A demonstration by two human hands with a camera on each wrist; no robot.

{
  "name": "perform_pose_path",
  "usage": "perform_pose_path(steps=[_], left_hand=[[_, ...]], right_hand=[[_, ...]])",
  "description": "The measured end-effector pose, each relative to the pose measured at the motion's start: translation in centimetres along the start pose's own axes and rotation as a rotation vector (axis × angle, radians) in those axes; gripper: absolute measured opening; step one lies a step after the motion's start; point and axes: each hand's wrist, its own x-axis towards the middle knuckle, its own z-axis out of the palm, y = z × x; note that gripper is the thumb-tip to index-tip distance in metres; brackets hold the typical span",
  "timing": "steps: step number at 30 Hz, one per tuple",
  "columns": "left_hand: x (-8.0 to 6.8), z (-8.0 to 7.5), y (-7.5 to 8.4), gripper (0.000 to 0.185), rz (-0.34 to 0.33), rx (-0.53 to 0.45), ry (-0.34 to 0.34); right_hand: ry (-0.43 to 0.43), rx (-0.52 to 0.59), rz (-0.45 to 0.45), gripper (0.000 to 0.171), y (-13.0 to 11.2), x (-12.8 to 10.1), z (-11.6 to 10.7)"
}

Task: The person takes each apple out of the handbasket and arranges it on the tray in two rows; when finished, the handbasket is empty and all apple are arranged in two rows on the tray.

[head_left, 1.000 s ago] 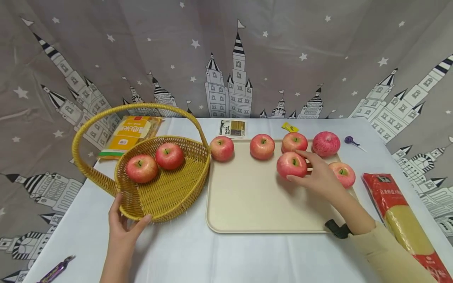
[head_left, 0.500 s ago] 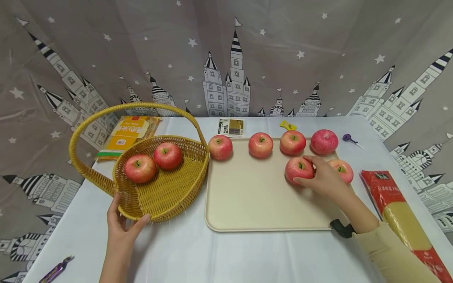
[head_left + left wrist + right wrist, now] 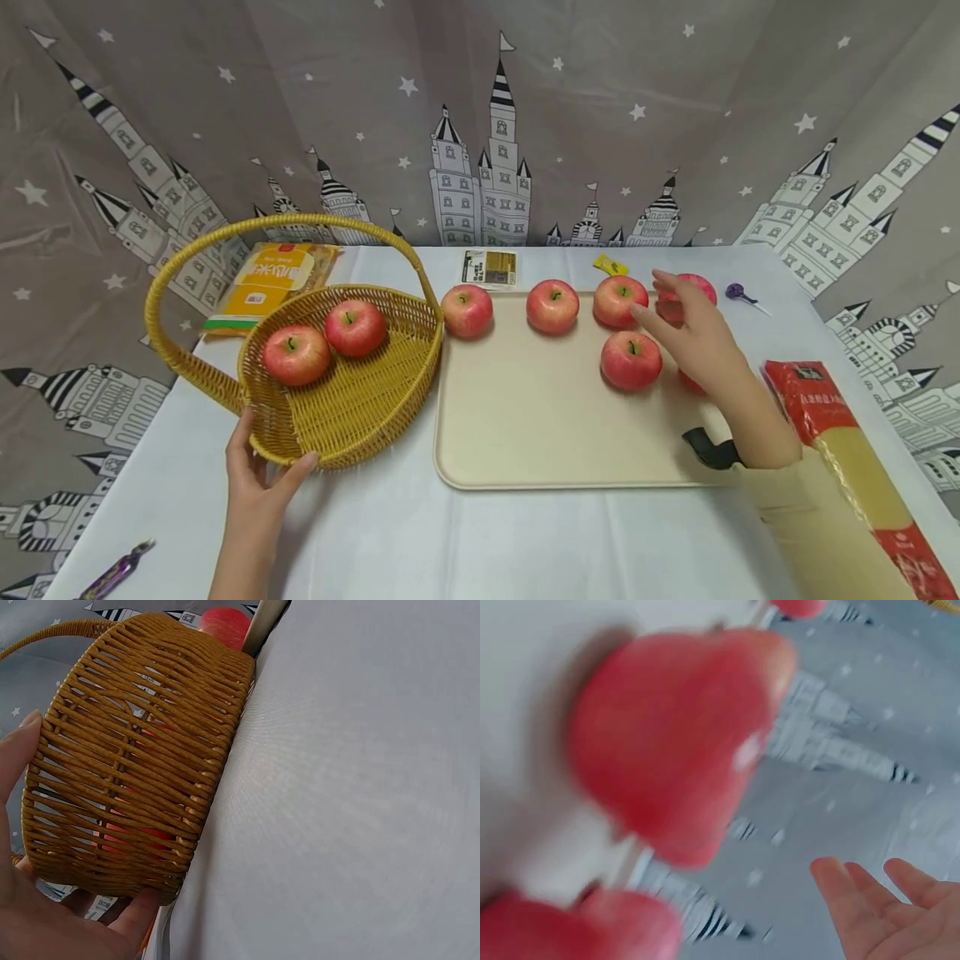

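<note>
My left hand (image 3: 258,500) grips the near left rim of a yellow wicker basket (image 3: 356,421), thumb and fingers spread around its wall. Inside the basket lie two red apples, one (image 3: 296,356) left of the other (image 3: 356,327). On the right, my right hand (image 3: 701,346) hovers above a beige tray (image 3: 510,442), fingers extended and holding nothing. Just left of it sits an apple (image 3: 631,362) on the tray. Behind that one is another apple (image 3: 620,298), close to the thumb. The hand partly covers a darker pink round fruit (image 3: 697,286) and an apple (image 3: 688,382).
Two more apples stand along the tray's back edge, one (image 3: 552,307) mid-tray and one (image 3: 467,312) beside the basket. A red-and-yellow packet (image 3: 855,450) lies right of the tray. A lollipop (image 3: 738,292), yellow sweet (image 3: 611,266), small card packet (image 3: 490,267) and orange bag (image 3: 262,287) lie behind.
My right hand moved right with an apple, set it down on the tray and let go. It then lifted back toward the darker pink fruit. The left hand stays on the basket.
</note>
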Motion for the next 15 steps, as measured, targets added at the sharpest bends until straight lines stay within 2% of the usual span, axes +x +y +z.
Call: perform_pose_path(steps=[5, 7, 11, 15], left_hand=[[0.0, -0.3, -0.2, 0.100, 0.008, -0.012, -0.016], [0.0, -0.3, -0.2, 0.099, 0.010, -0.020, -0.027], [0.1, -0.3, -0.2, 0.099, 0.005, -0.030, -0.037], [0.0, -0.2, -0.1, 0.098, 0.000, -0.020, -0.024]], right_hand=[[-0.060, 0.095, -0.097, 0.074, -3.6, 1.2, 2.6], [-0.092, 0.134, -0.163, 0.073, -5.3, 1.4, 4.2], [-0.170, 0.160, -0.306, 0.071, -8.7, 1.5, 8.4], [-0.264, 0.114, -0.445, 0.071, -11.7, 2.0, 13.1]])
